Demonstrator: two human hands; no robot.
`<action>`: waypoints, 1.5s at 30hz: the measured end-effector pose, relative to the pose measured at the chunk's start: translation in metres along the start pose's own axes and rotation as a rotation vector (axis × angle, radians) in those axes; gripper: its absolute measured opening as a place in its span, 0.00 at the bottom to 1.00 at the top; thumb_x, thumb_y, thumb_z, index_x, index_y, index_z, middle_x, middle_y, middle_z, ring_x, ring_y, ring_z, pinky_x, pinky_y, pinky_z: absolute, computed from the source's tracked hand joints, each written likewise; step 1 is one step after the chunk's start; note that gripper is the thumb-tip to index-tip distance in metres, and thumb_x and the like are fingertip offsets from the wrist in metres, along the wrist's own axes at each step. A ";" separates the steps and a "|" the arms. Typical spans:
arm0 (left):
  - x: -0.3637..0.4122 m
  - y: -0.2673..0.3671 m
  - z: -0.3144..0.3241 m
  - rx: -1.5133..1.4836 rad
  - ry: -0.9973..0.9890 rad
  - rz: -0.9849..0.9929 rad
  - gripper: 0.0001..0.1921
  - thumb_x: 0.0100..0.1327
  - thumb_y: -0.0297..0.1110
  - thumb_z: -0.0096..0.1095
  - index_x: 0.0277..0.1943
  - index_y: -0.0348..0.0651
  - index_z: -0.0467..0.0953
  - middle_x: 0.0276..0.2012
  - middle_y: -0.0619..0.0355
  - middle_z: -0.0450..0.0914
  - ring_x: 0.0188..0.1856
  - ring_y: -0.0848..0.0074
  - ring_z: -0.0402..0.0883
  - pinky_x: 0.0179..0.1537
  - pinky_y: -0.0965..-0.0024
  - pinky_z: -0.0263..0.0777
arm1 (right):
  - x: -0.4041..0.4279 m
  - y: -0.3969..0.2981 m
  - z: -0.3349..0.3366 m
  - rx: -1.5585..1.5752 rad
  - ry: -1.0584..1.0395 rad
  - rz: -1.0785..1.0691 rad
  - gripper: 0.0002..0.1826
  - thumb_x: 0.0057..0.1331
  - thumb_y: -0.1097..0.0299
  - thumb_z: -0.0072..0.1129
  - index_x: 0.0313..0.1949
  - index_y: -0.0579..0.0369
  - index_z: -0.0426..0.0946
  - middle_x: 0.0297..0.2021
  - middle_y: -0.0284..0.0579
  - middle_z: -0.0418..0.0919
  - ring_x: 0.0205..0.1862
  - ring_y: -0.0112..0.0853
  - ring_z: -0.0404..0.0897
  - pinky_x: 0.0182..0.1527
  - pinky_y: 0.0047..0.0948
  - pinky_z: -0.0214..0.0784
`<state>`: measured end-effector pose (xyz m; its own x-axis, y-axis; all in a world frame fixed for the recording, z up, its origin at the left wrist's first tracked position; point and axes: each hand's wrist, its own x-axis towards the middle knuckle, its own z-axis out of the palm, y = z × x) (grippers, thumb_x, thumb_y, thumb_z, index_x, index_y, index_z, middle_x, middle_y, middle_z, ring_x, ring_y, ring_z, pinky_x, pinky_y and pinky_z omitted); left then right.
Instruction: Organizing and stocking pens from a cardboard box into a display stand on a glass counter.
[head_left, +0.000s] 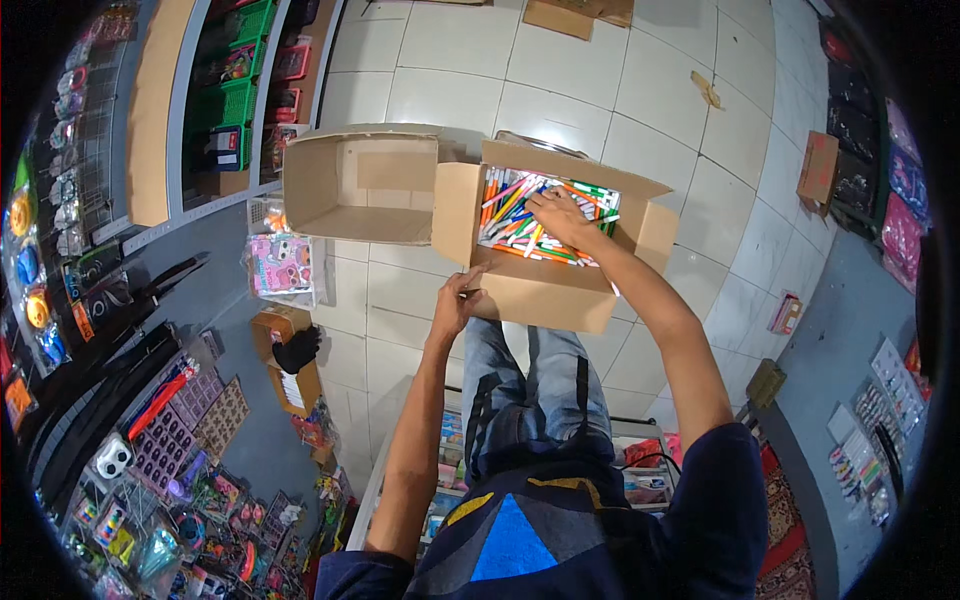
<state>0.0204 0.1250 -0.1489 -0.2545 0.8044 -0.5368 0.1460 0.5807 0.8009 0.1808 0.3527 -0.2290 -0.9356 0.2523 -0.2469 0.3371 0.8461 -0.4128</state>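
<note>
An open cardboard box (555, 304) full of loose coloured felt-tip pens (517, 217) stands in front of my legs, its flaps spread outward. My right hand (557, 212) reaches into it and rests on the pens with bent fingers; whether it grips one is hidden. Beside the box's near left corner is my left hand (457, 300), its fingers apart, the fingertips close to the flap and no object visible in them. Another cardboard box (361, 225), with its open side up and no pens visible inside, adjoins the left flap of the pen box.
Shelves with green baskets (229, 105) stand at the upper left. A packaged pink item (283, 265) lies below the left box. Nearby, a small carton (304, 390) holds a black item (298, 350). Flattened cardboard (562, 18) lies on the tiled floor (559, 97) at the top.
</note>
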 end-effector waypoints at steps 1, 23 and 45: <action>-0.001 0.001 0.000 0.016 0.024 0.003 0.26 0.51 0.20 0.62 0.55 0.49 0.73 0.31 0.50 0.74 0.34 0.66 0.75 0.38 0.68 0.72 | -0.001 0.000 -0.001 -0.025 -0.097 -0.014 0.10 0.58 0.72 0.47 0.38 0.54 0.74 0.39 0.40 0.74 0.48 0.33 0.72 0.49 0.34 0.60; -0.003 0.003 0.001 0.040 0.015 -0.078 0.26 0.53 0.21 0.62 0.56 0.51 0.72 0.38 0.51 0.76 0.40 0.68 0.77 0.43 0.68 0.74 | -0.020 -0.023 0.001 0.638 0.060 0.249 0.15 0.60 0.81 0.46 0.47 0.57 0.73 0.40 0.52 0.73 0.44 0.44 0.73 0.45 0.37 0.67; -0.003 0.000 0.000 -0.038 0.003 -0.101 0.25 0.53 0.22 0.63 0.56 0.50 0.73 0.43 0.51 0.78 0.45 0.68 0.77 0.46 0.68 0.72 | 0.046 -0.056 0.024 0.644 0.187 1.371 0.15 0.54 0.52 0.63 0.34 0.48 0.82 0.34 0.49 0.81 0.39 0.44 0.80 0.41 0.42 0.72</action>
<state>0.0214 0.1226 -0.1472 -0.2688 0.7419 -0.6142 0.0835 0.6533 0.7525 0.1211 0.3056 -0.2382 0.1429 0.7426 -0.6543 0.8685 -0.4112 -0.2769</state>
